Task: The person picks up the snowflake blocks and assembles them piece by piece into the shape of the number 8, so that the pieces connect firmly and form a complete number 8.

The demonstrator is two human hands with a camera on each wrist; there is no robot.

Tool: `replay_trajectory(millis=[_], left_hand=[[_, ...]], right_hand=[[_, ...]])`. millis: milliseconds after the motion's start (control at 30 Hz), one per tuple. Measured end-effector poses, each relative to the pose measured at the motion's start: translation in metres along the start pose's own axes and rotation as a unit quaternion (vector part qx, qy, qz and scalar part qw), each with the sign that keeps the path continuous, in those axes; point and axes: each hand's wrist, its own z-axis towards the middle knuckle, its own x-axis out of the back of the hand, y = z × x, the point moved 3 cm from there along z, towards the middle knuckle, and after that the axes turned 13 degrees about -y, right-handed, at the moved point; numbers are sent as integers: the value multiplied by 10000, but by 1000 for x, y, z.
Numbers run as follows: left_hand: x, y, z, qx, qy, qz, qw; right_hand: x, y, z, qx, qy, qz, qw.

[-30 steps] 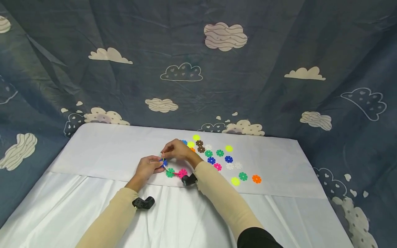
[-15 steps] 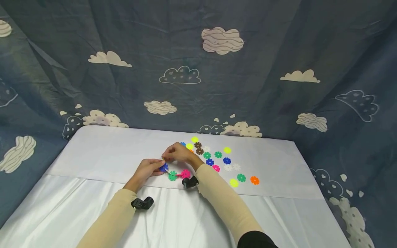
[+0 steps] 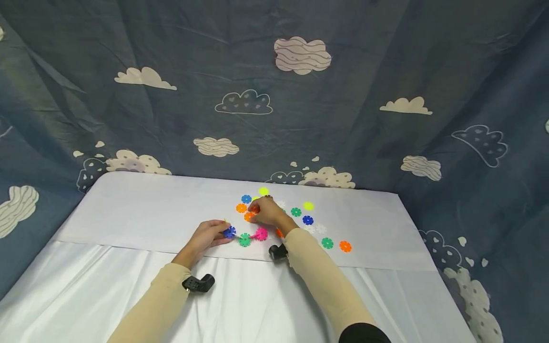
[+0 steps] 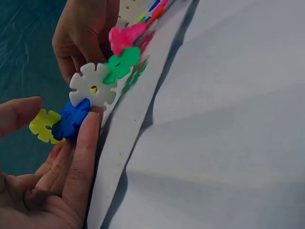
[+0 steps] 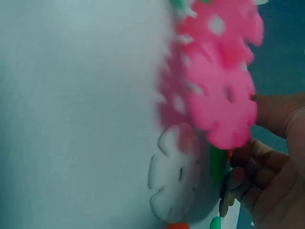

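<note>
My left hand [image 3: 207,237] pinches the end of a chain of interlocking flower discs. In the left wrist view, a yellow disc [image 4: 40,125] and a blue disc [image 4: 72,119] lie between thumb and fingers. A white disc [image 4: 85,88], a green disc [image 4: 123,63] and pink discs [image 4: 125,39] follow along the chain. My right hand [image 3: 269,212] is over the loose discs, thumb and fingers apart around an orange disc [image 3: 249,216]. The right wrist view has the chain's pink discs [image 5: 207,90] in front of that hand, hiding part of its fingers.
Loose flower discs lie around the right hand: a light blue disc [image 3: 246,199], another orange disc [image 3: 241,208], a dark blue disc [image 3: 308,220], several green and yellow ones. A white-covered table [image 3: 150,205] stands before a dark cloud-print curtain [image 3: 343,119].
My right hand has left the yellow disc at the chain's end and moved right to the loose discs. The left hand keeps its hold on the chain.
</note>
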Motion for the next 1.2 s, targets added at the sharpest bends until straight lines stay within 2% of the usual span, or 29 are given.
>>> replay_trajectory(millis=[133, 200, 233, 300, 367, 467, 533, 633, 767, 1000, 1100, 1200], left_hand=[[-1, 0, -1, 46, 20, -77, 10000], [-2, -1, -1, 72, 13, -59, 10000], [-2, -1, 0, 70, 15, -59, 10000], [-2, 0, 0, 8, -14, -45, 10000], [-1, 0, 1, -92, -46, -54, 9999], [-1, 1, 2, -268, -140, -29, 9995], [-1, 2, 2, -355, -162, -4, 9992], [-1, 2, 2, -418, -178, -21, 9990], [-2, 1, 3, -444, -176, -83, 9988], [-2, 0, 1, -475, -134, -12, 9988], [-2, -1, 1, -571, -178, 20, 9982], [-2, -3, 1, -681, -145, 22, 9976]], right_hand=[[-3, 0, 4, 159, -45, -185, 9997], [-4, 0, 4, 211, -17, -65, 9998], [-4, 0, 4, 263, 14, 80, 9996], [-4, -1, 3, 361, 80, 796, 9961], [-4, -5, 1, 528, 164, 1740, 9832], [-5, -15, 0, 847, 267, 2943, 9516], [-8, -24, 2, 1031, 259, 3301, 9380], [-12, -36, 6, 1148, 220, 3462, 9309], [-18, -42, 11, 1083, 207, 3572, 9275], [-22, -43, 13, 1036, -81, 3266, 9394], [-22, -44, 13, 1071, -135, 3265, 9390], [-23, -45, 14, 1131, -122, 3374, 9345]])
